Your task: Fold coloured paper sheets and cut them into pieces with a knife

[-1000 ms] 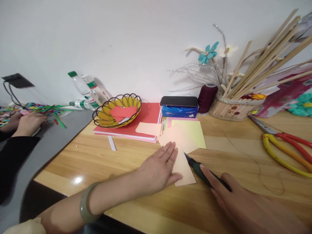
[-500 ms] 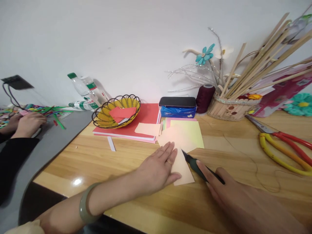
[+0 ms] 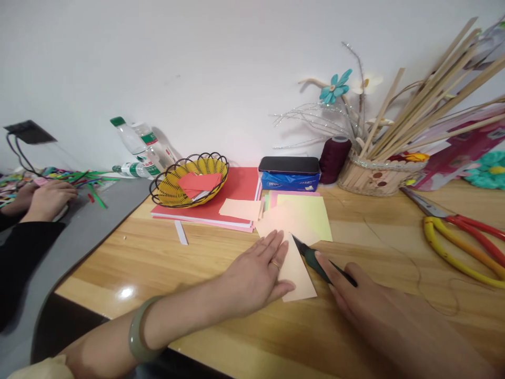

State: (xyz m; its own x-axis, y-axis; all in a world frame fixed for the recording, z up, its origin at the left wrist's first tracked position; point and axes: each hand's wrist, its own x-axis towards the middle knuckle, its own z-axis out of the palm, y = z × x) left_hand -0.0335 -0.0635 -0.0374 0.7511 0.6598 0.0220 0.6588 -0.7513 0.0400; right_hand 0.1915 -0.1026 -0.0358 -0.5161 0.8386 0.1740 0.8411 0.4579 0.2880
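Note:
My left hand [image 3: 260, 268] lies flat, fingers stretched, pressing a folded-looking peach sheet of paper [image 3: 299, 279] onto the wooden table. My right hand [image 3: 363, 297] is closed around the dark green handle of a craft knife [image 3: 315, 262], its index finger along the top. The knife's blade points away to the left, its tip at the paper's upper right edge, near my left fingertips. Whether the blade is inside a fold cannot be made out. Beyond the hands lies a yellow sheet of paper [image 3: 322, 223], partly under peach paper.
A yellow basket [image 3: 169, 184] with red paper stands on red sheets [image 3: 244, 184]. Behind are a blue tissue pack [image 3: 288, 181], a thread spool [image 3: 334, 160] and a stick holder [image 3: 366, 176]. Large scissors [image 3: 445, 226] lie right. Another person's hand [image 3: 49, 200] works at far left.
The craft knife and my right hand have shifted slightly up and to the left along the paper's edge. My left hand stays pressed on the paper. The view has moved a little.

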